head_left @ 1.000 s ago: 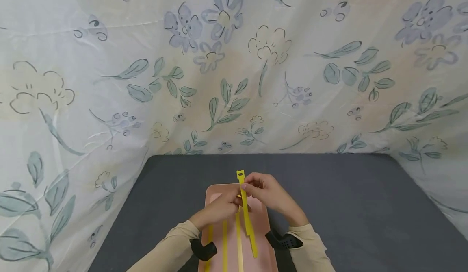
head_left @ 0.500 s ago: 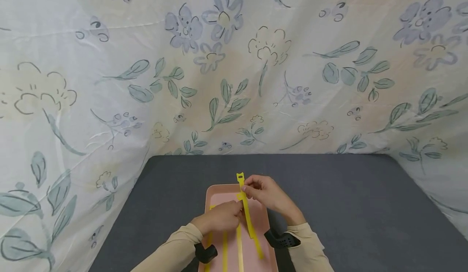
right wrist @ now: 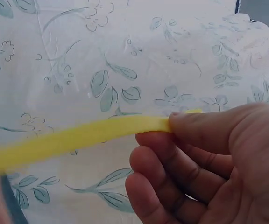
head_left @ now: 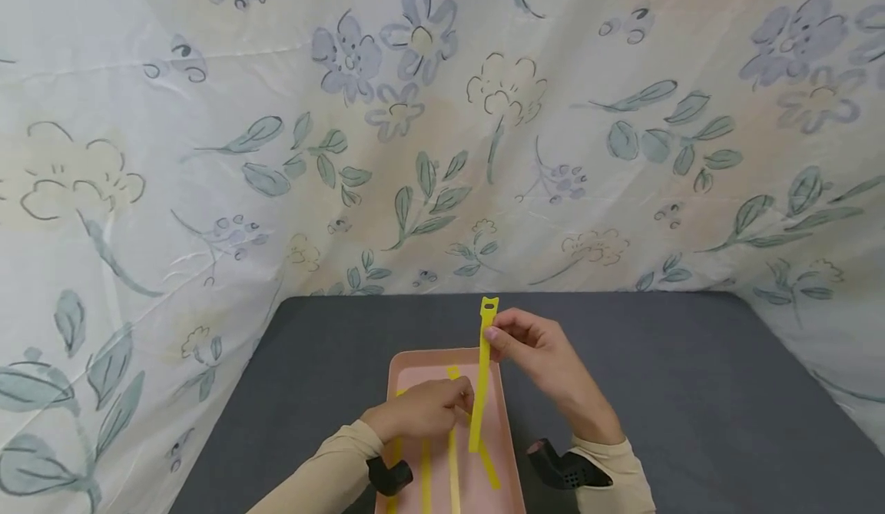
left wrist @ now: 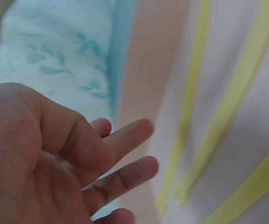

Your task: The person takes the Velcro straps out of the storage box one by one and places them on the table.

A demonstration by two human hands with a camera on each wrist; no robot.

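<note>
Between thumb and index finger, my right hand (head_left: pixel 549 364) (right wrist: pixel 204 163) pinches a yellow hook-and-loop cable tie (head_left: pixel 481 391) (right wrist: pixel 74 137) near its slotted head. The strap hangs down over the right part of a pink tray (head_left: pixel 404 357). My left hand (head_left: pixel 418 409) (left wrist: pixel 46 154) is over the tray, palm empty, fingers loosely bent, its fingertips close beside the hanging strap in the head view. Another yellow tie (head_left: pixel 489 466) lies at the tray's right, its upper part hidden. More ties (head_left: pixel 453 472) (left wrist: pixel 228 107) lie lengthwise, side by side, to its left.
The tray lies on a dark grey table (head_left: pixel 684 391) near the front, with table surface on both sides and behind. A flowered curtain (head_left: pixel 442 153) closes off the back and sides. Each wrist wears a black camera mount (head_left: pixel 567 468).
My right hand has moved up and to the right with the cable tie, away from the left hand. A second tie, earlier overlapped with it, now lies separate in the tray.
</note>
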